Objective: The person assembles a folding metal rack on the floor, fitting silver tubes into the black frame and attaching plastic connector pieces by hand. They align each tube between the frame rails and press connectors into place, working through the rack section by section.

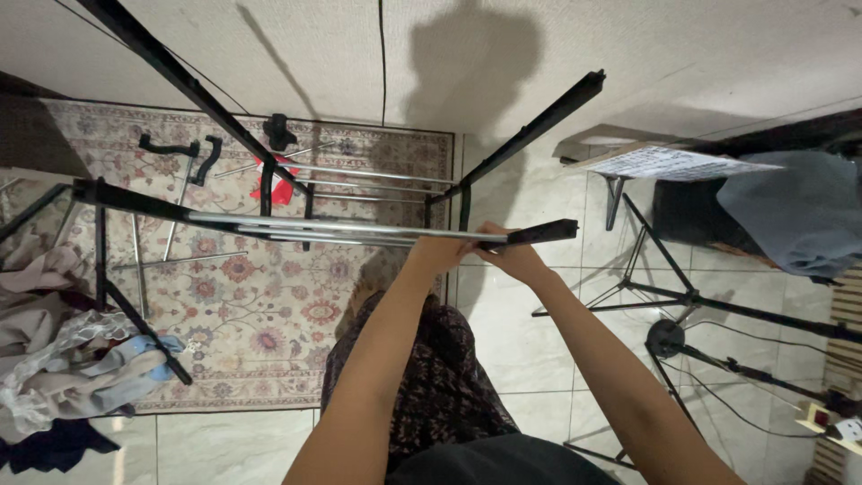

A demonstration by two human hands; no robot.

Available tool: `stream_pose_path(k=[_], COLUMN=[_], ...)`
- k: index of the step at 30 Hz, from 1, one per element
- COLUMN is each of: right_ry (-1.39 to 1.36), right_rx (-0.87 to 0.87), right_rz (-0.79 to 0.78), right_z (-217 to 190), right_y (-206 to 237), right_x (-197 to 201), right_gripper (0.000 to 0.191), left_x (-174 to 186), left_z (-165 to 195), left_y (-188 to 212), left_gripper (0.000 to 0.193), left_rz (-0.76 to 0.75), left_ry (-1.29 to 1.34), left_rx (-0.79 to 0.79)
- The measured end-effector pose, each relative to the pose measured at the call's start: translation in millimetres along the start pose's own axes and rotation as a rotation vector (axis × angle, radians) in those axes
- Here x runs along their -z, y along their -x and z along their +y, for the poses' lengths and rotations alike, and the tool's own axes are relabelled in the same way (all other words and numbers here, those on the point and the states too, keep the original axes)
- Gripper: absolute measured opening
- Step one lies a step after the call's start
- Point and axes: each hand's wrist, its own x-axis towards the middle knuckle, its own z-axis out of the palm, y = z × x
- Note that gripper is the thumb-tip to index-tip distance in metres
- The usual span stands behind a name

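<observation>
Gripping the drying rack (pixel 341 229) between left hand (pixel 440 254) and right hand (pixel 516 260).

Black-and-silver drying rack (pixel 296 229) over a floral rug (pixel 269 305) (beige, pink).

A folding drying rack (pixel 296 224), black frame with silver rods, stands partly unfolded over the patterned rug's right edge and the tiled floor. Its near rail lies level; two black arms slant upward, well apart.
</observation>
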Motion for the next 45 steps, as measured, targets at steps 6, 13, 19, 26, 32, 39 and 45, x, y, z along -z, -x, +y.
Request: stream_pose_path(k=[6,13,19,26,32,39,45], right_ry=[-0.087,0.094,-0.016,0.076,-0.209,-0.088,-0.030], right_rx=[0.015,-0.031,0.162,-0.072,-0.062,-0.017,-0.110], right_rz=[0.037,0.006,0.115,0.041,0.004,0.037,0.043], right_z=[-0.6,26.0,34.8,5.5,5.9,4.2,-4.3], right_y=[-0.8,8.6,17.4,4.0,5.8,9.6,9.1], right_x=[-1.3,-11.3,-22.1,-7.4,-14.3,-17.7,-17.5], right_gripper=[0.032,0.037,0.034,0.035,0.033,0.028,0.029], left_x=[13.4,-0.6,5.1,9.0,-6.1,4.5,-2.6], left_z=[1.4,-3.7,-15.2,-15.1,-11.1,-10.2,-8.0], left_y=[4.8,-7.6,1.6,3.9,6.5,10.0,12.2], left_gripper=[0.033,0.059,0.035,0.022,0.026,0.020,0.030], left_rz=[-0.005,0.725,-0.028,0.142,0.066,0.086,0.088], left_ry=[0.133,-0.277,-0.031,-0.062,0.012,0.051,0.019], left_rx=[0.051,0.047,0.077,-0.065,0.013,-0.013,-0.015])
